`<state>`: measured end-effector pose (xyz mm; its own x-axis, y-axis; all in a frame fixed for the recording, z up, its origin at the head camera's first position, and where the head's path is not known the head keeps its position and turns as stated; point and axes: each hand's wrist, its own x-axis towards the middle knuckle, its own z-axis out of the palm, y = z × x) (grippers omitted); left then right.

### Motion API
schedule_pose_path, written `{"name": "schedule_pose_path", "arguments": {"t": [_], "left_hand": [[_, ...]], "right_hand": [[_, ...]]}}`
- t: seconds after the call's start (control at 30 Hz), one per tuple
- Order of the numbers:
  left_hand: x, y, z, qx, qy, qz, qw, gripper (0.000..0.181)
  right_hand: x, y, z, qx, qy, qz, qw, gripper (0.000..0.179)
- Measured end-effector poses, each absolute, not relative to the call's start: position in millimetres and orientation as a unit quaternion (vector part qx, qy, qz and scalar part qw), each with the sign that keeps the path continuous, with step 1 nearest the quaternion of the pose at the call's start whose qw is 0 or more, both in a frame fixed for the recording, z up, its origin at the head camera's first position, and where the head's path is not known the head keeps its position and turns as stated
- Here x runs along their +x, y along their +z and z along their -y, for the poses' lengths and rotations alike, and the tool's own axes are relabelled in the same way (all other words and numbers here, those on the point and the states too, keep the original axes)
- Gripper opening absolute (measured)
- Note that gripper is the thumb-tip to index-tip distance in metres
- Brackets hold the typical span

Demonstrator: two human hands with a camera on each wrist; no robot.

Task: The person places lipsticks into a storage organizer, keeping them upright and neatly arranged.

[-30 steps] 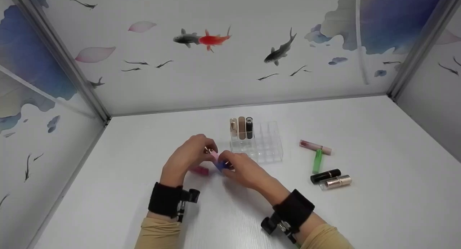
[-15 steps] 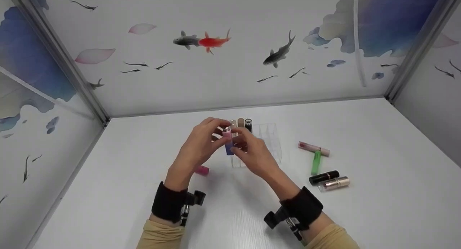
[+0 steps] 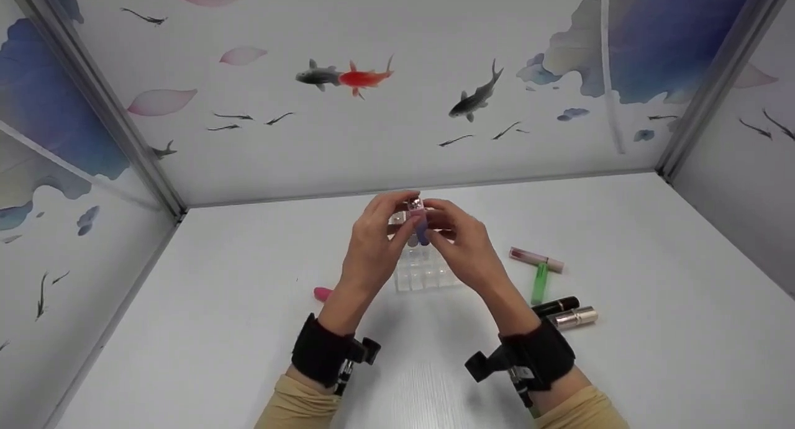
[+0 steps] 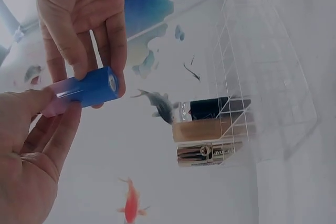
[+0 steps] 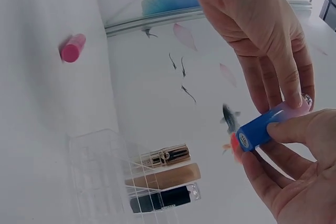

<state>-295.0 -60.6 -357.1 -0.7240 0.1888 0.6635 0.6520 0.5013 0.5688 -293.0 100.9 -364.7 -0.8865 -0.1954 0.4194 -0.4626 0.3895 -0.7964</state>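
A lipstick tube (image 3: 417, 223) that fades from blue to pink is held upright above the clear organizer (image 3: 428, 280). My left hand (image 3: 377, 243) pinches its pink upper part between thumb and fingers. My right hand (image 3: 464, 246) pinches the blue lower part, its thumb on one flat side in the right wrist view. A round label marks the tube's blue end (image 5: 244, 139). Three tubes stand in the organizer's back row: a gold one (image 4: 202, 154), a brown one (image 4: 197, 130) and a black one (image 4: 207, 108). In the head view my hands mostly hide them.
A pink tube (image 5: 73, 49) lies on the table left of the organizer, partly behind my left forearm in the head view. To the right lie a pinkish lip gloss (image 3: 536, 259), a green tube (image 3: 540, 283), a black tube (image 3: 559, 307) and a gold-silver lipstick (image 3: 574, 318).
Both hands have lifted the blue-pink tube from near the table, moving it up, away and rightward over the organizer. It has turned from slanting to upright.
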Motion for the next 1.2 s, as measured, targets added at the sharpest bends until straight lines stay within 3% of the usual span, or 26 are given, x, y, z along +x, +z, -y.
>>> {"name": "schedule_pose_path", "arguments": {"t": [0.33,0.6,1.2], "left_hand": [[-301.1,-373.4,38.6,-0.265,-0.43,0.82,0.27,0.03],[-312.9,-371.6,15.4,-0.216,-0.469,0.807,0.289,0.022],[-341.5,-387.8,5.8,-0.195,-0.493,0.801,0.278,0.027]], "right_hand": [[-292.6,-370.5,-113.1,0.174,0.507,0.83,0.152,0.034],[-294.9,-368.5,-122.1,0.179,0.522,0.818,0.161,0.043],[-313.7,-383.5,-123.5,0.203,0.499,0.825,0.171,0.05]]}}
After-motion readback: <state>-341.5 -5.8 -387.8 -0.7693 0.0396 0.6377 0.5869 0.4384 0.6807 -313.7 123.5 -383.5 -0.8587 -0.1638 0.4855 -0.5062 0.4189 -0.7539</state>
